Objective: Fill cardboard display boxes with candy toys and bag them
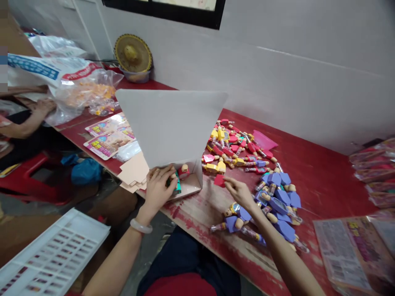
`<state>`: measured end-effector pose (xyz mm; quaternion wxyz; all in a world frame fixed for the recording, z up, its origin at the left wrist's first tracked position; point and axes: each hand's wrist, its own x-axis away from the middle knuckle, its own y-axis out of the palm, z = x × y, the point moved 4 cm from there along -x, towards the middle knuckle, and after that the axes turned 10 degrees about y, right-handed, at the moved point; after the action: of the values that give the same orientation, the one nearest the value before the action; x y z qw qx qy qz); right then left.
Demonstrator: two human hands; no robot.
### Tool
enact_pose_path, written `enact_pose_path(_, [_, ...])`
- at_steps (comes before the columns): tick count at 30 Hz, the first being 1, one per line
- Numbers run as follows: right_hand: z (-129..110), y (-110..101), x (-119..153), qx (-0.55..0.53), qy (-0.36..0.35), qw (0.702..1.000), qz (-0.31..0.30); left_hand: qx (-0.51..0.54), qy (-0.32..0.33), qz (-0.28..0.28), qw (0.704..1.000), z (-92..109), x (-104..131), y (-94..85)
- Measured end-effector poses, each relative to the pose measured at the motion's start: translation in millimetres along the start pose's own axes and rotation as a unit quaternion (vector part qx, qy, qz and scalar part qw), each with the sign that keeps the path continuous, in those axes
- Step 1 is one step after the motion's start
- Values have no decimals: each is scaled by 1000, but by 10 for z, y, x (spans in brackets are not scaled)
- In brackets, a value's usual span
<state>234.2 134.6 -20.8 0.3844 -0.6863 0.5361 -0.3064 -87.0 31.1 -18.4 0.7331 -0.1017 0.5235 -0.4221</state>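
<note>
My left hand [161, 185] reaches into an open box [194, 189] with a raised grey lid; its fingers rest on a green piece [178, 183]. Right of that piece in the box lies a red item with a round tan top [184, 172]. Over the table, to the right of the box, my right hand [237, 191] pinches a small red piece [219, 180] between thumb and fingers. Purple items with clear tubes [280, 207] lie piled beside my right forearm. Behind my right hand are red and yellow ones [230, 144].
Printed cards [106, 144] and tan cards [135, 172] lie left of the box. Another person's hand [45, 107] is at the far left near plastic bags [77, 92]. A white tray [58, 255] stands lower left. Packaged items [348, 250] lie at the right.
</note>
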Motion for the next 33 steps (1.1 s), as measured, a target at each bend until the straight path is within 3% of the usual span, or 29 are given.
enact_pose_path(2, [-227, -242, 147, -48, -17, 998, 41, -14, 0, 0, 1000, 3, 0, 8])
enact_pose_path(4, [-505, -303, 225, -75, -38, 995, 55, -25, 3, 2, 1000, 7, 0, 12])
enact_pose_path(7, [-901, -28, 172, -60, -70, 995, 27, -36, 13, 9, 999, 15, -2, 7])
enact_pose_path(11, [-1227, 409, -23, 59, -52, 997, 6, -47, 22, 4, 999, 36, -2, -1])
enact_pose_path(16, [-1519, 491, 106, 200, -100, 972, -72, -60, 31, 11, 998, 79, -1, -18])
enact_pose_path(18, [-1569, 473, 149, 230, -101, 963, -97, -56, 28, 11, 998, 85, -3, -22])
enact_pose_path(21, [-1605, 492, 12, 242, -72, 964, -83, -51, 27, 5, 998, 88, -6, -24])
enact_pose_path(25, [-1706, 679, -263, 248, -12, 967, -64, -55, 28, 7, 998, 82, -5, -23])
enact_pose_path(28, [-1739, 781, -290, 197, -10, 977, -83, -61, 36, 13, 997, 75, -3, -23])
enact_pose_path(30, [-1626, 773, -309, 108, -31, 984, -138, -61, 41, 16, 997, 69, -1, -23])
enact_pose_path(33, [-1202, 648, -591, -33, -17, 972, -230, -59, 51, 19, 997, 68, 2, -23])
